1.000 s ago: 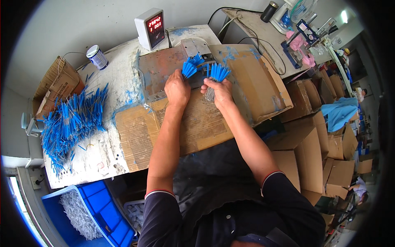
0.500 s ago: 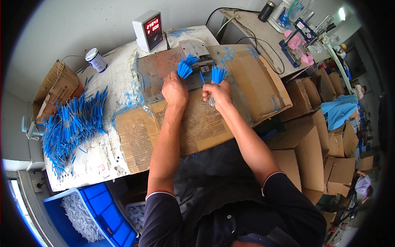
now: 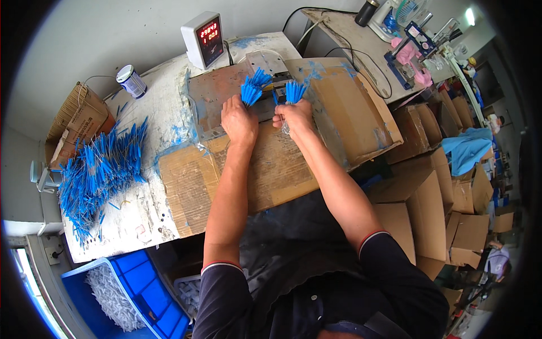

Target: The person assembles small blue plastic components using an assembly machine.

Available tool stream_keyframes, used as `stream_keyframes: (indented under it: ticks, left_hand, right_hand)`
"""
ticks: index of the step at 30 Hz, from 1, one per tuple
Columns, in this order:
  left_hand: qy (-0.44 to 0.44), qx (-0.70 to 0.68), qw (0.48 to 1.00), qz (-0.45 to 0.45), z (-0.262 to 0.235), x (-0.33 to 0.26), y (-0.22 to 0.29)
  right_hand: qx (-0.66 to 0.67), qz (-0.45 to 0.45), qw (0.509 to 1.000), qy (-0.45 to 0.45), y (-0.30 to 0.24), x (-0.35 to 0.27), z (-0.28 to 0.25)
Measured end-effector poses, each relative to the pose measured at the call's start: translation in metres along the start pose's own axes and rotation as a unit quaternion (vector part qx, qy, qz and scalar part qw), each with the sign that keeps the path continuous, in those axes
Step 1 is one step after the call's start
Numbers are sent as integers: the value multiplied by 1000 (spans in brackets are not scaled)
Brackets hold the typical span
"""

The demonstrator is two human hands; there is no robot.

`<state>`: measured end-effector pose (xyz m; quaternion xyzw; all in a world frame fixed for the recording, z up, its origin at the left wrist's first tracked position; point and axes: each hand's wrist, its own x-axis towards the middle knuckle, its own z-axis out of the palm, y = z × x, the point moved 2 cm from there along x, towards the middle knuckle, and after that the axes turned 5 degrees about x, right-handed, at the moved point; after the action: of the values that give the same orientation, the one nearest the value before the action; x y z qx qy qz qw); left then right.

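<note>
My left hand (image 3: 239,121) is closed around a bunch of thin blue-ended rods (image 3: 253,90), whose blue ends fan out beyond my fingers. Just to its right, my right hand (image 3: 296,117) grips a second bunch of blue-ended rods (image 3: 295,92), with thin silvery ends showing below the fist. One separate blue rod (image 3: 275,97) stands at the fingertips of my right hand, in front of a small metal fixture (image 3: 279,85). My hands partly hide the fixture and the lower part of the rods.
A large heap of blue-ended rods (image 3: 101,169) lies at the left beside a cardboard box (image 3: 79,121) and a can (image 3: 131,82). Behind the fixture stands a red digital display (image 3: 203,40). A blue bin (image 3: 149,296) of whitish pieces is at lower left; cardboard cartons (image 3: 420,209) crowd the right.
My right hand has shifted a little left and away from me with its bunch, nearer the fixture. My left hand keeps its bunch almost in place. The display's reading has changed.
</note>
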<state>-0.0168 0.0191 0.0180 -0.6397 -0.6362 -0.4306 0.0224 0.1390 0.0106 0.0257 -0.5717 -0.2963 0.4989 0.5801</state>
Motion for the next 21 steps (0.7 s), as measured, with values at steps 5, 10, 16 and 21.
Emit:
stream_keyframes:
  ticks: [5, 10, 16, 21]
  left_hand:
    - [-35, -8, 999, -13, -2, -4, 7]
    - [-48, -23, 999, 0, 0, -5, 6]
    - [-72, -14, 997, -8, -3, -4, 10]
    - [-68, -5, 998, 11, -2, -3, 8]
  right_hand:
    - [52, 32, 998, -24, 0, 0, -7]
    - [139, 67, 986, -57, -1, -6, -13]
    - [155, 44, 984, -70, 3, -7, -21]
    - [142, 58, 983, -101, 2, -8, -21]
